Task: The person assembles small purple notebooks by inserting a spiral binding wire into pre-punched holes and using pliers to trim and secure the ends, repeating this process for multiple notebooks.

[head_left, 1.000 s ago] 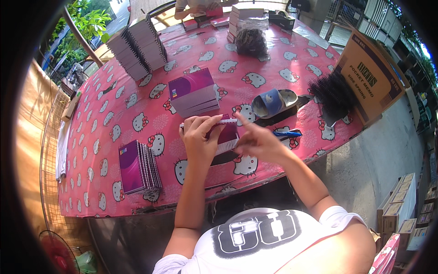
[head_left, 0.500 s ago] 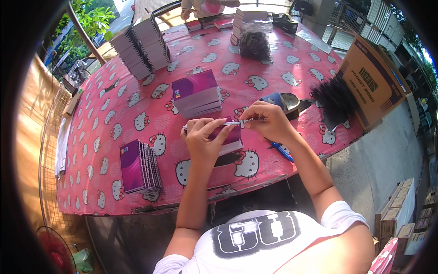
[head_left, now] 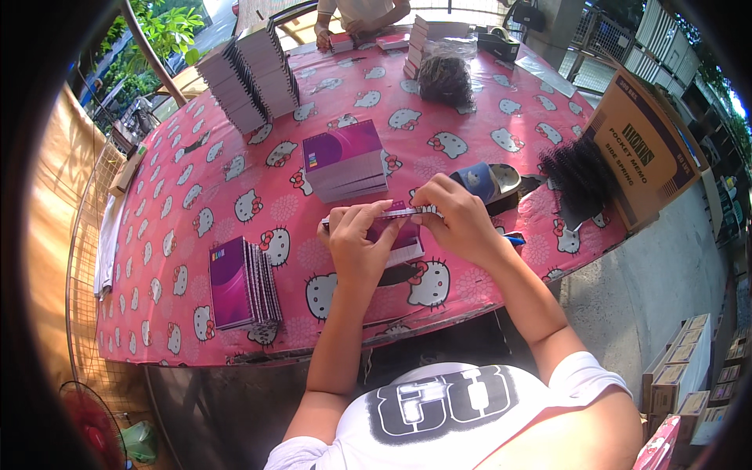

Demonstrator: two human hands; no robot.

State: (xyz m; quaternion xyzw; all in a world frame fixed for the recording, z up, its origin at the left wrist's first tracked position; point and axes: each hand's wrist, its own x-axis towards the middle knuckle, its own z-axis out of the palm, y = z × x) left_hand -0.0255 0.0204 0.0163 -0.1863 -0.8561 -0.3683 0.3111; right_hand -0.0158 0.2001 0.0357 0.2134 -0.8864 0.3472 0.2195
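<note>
A thin memo pad [head_left: 401, 212] is held edge-up above the near part of the table. My left hand [head_left: 356, 239] pinches it from the left, thumb on the near side and fingers over the top. At its right end, the fingers of my right hand [head_left: 457, 218] close on a dark spiral coil [head_left: 428, 209] along the pad's edge. Just below the hands lies a small pile of purple-covered pads [head_left: 405, 249]. A taller block of purple pads [head_left: 345, 166] stands beyond them. To the left sits a stack of spiral-bound purple notebooks [head_left: 243, 282].
Loose black coils [head_left: 578, 174] lie against an open brown carton [head_left: 644, 149] at right. A blue slipper-like item [head_left: 479, 182] and a blue tool [head_left: 514, 238] are near my right hand. Farther back are tall notebook stacks [head_left: 249, 77], a bagged black bundle [head_left: 445, 81] and another person [head_left: 364, 17].
My right hand has shifted inward along the pad, and less coil sticks out past its right end. The view has moved slightly, showing more of the person opposite.
</note>
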